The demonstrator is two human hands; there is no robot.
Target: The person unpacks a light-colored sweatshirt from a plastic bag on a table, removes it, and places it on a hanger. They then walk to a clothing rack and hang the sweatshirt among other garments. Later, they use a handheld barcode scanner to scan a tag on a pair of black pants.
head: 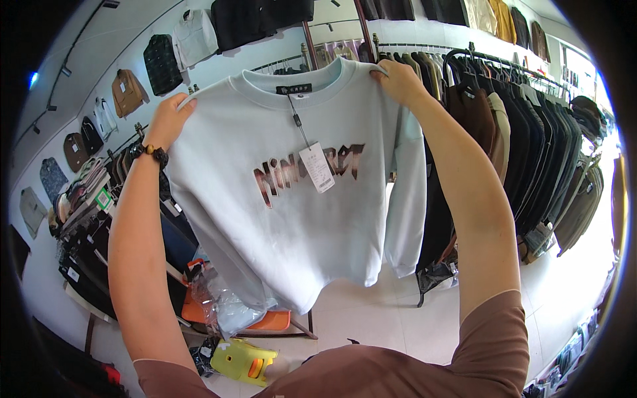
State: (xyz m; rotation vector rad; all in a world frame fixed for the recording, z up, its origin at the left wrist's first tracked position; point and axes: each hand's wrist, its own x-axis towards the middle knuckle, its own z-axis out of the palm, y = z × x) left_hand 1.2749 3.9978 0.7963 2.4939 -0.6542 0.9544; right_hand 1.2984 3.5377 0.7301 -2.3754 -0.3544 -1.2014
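A pale blue-white crew-neck sweatshirt (pixel 298 224) hangs spread out in front of me, its printed front facing me. My left hand (pixel 168 119) pinches one shoulder of it, and a dark bead bracelet circles that wrist. At the opposite shoulder my right hand (pixel 399 82) grips the fabric between thumb and fingers. From the neckline a white paper hang tag (pixel 317 167) dangles on a cord and covers part of the chest lettering. Both sleeves droop at the sides, and the lower hem curves loosely.
An orange chair (pixel 271 321) bearing clear plastic bags (pixel 226 303) stands below the sweatshirt. Near it on the floor is a yellow-green plastic stool (pixel 242 361). Racks of dark jackets (pixel 527 149) line the right; folded clothes (pixel 82 186) are stacked at left. More garments hang on the walls.
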